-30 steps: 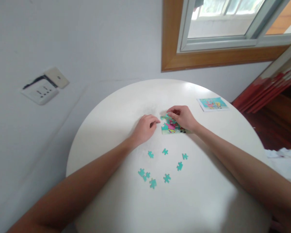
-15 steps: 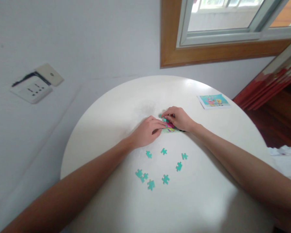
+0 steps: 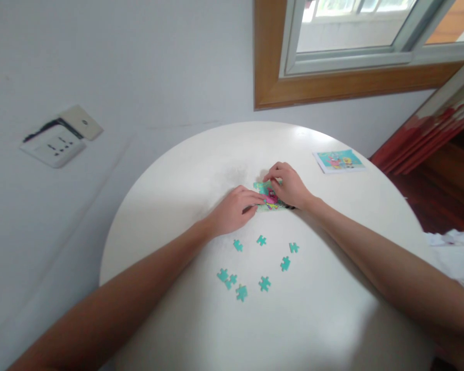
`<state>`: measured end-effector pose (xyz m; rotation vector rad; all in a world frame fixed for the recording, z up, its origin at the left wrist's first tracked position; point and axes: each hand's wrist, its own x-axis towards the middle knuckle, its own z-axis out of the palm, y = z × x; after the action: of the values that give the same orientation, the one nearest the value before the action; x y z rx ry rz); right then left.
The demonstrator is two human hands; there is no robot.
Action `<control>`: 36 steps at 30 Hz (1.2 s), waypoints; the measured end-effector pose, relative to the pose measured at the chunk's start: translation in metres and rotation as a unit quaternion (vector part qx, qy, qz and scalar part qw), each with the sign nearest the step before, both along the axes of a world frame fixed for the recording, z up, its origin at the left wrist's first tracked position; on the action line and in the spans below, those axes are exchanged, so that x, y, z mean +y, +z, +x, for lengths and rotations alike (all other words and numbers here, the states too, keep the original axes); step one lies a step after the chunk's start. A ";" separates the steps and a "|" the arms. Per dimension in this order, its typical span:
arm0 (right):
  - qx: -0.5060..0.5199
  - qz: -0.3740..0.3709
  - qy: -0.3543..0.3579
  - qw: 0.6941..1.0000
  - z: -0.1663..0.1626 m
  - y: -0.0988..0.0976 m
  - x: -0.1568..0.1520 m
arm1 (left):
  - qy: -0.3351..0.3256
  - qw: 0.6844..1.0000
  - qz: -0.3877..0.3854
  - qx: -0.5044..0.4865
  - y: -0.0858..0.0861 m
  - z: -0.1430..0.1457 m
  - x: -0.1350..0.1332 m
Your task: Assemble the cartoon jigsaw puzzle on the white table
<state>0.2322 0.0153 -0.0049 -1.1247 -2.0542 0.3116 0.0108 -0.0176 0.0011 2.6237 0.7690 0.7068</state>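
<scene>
A partly assembled jigsaw puzzle [image 3: 270, 198], with a pink figure on teal and green, lies flat on the white round table [image 3: 317, 324]. My left hand [image 3: 235, 208] rests at the puzzle's left side, fingers stretched out and touching its surface. Over the upper right part bends my right hand [image 3: 288, 185], its thumb and fingers curled near the top edge. Whatever its fingertips may hold is hidden, and the hand covers part of the picture. Several loose teal puzzle pieces are spread nearer to me, among them one star-shaped piece [image 3: 264, 283] and another [image 3: 261, 240].
A small picture sheet [image 3: 341, 161] with cartoon figures lies at the table's back right. Behind the table stand a white wall with a socket [image 3: 56, 144] and a wood-framed window [image 3: 270, 87]. A red and white curtain [image 3: 413, 136] hangs at the right.
My right hand has shifted slightly up and right, uncovering more teal at the puzzle's upper left. My left hand stays in place, and the loose pieces lie as before.
</scene>
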 end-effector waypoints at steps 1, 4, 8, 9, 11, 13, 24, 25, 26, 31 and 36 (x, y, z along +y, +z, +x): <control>-0.002 0.005 0.005 1.000 0.001 0.000 0.000 | -0.001 1.000 -0.001 -0.002 -0.001 0.000 0.000; -0.039 0.006 0.039 0.998 0.002 0.000 -0.002 | 0.001 1.000 -0.006 -0.007 -0.002 -0.001 0.000; -0.032 0.013 0.033 0.999 0.000 0.000 -0.004 | 0.005 1.000 -0.014 -0.014 -0.003 -0.001 0.001; -0.017 0.019 0.022 0.999 -0.001 0.000 -0.004 | 0.004 1.000 -0.018 -0.017 -0.002 -0.001 0.001; 0.009 0.031 0.002 0.999 0.000 -0.001 -0.005 | 0.003 0.999 -0.030 -0.028 -0.001 0.000 0.001; 0.026 0.039 -0.015 0.999 0.002 0.000 -0.005 | 0.009 0.998 -0.042 -0.048 0.001 0.001 0.001; 0.040 0.008 0.027 0.999 0.012 0.083 -0.051 | 0.087 0.990 -0.059 -0.094 -0.004 0.001 0.004; 0.038 0.000 0.046 0.998 0.010 0.088 -0.060 | 0.090 0.990 -0.058 -0.092 -0.004 0.001 0.004; 0.035 -0.011 0.069 0.997 0.006 0.090 -0.068 | 0.092 0.990 -0.057 -0.091 -0.004 0.000 0.004; 0.005 -0.053 0.178 0.983 -0.023 0.076 -0.111 | 0.069 0.991 -0.057 -0.098 -0.001 0.000 0.003; -0.164 -0.056 0.258 0.950 -0.051 0.051 -0.157 | 0.086 0.990 -0.054 -0.103 -0.001 0.001 0.001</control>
<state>0.1812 -0.1417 0.0457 -0.7149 -2.6481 0.5306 0.0121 -0.0162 0.0005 2.3625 0.9489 0.9384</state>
